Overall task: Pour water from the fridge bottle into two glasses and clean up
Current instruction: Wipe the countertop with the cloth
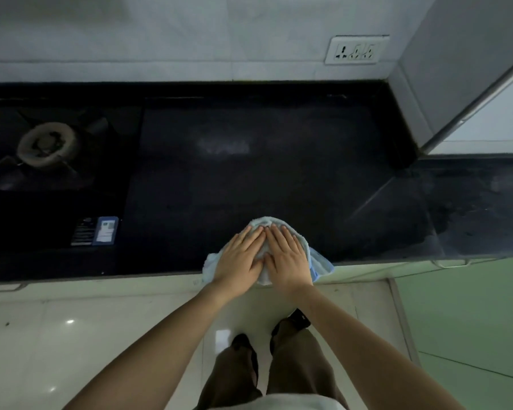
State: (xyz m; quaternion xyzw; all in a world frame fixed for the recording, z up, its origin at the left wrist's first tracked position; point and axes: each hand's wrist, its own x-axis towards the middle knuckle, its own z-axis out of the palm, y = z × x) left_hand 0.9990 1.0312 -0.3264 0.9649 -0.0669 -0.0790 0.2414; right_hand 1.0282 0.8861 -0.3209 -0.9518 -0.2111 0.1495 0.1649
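Note:
A light blue cloth point(319, 263) lies bunched on the front edge of the black countertop point(249, 179), partly hanging over the edge. My left hand point(240, 257) and my right hand point(285, 255) lie side by side flat on top of it, fingers straight and pressing down. No bottle or glass is in view.
A gas hob with a burner point(46, 147) takes up the left of the counter, with a sticker point(105, 230) at its front right corner. A wall socket point(356, 51) sits on the tiled back wall. A pale panel point(456, 69) rises at the right. White floor tiles lie below.

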